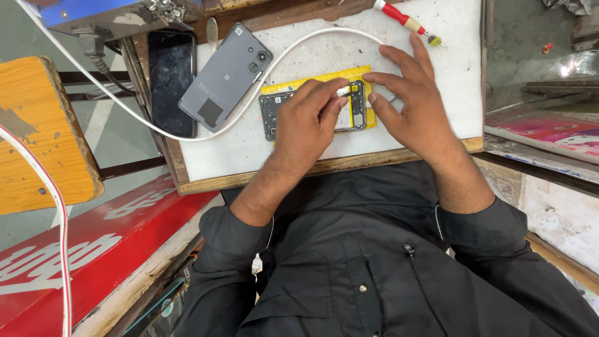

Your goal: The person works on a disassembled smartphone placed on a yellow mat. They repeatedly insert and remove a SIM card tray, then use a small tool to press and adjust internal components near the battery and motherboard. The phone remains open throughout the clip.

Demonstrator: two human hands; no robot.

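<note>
An opened phone body (274,112) with a dark frame lies face down on a yellow sheet (324,80) on the white work mat (249,150). My left hand (309,125) rests over its middle, thumb and forefinger pinching a small pale part (343,92) near the frame's right end. My right hand (412,100) sits at the phone's right edge, fingertips pressing on the frame and the yellow sheet. Much of the phone's inside is hidden under my left hand.
A grey phone back cover (224,76) and a black phone (171,78) lie to the left. A white cable (187,134) loops across the mat. A red-handled screwdriver (405,22) lies at the top. An orange stool (43,134) stands at left.
</note>
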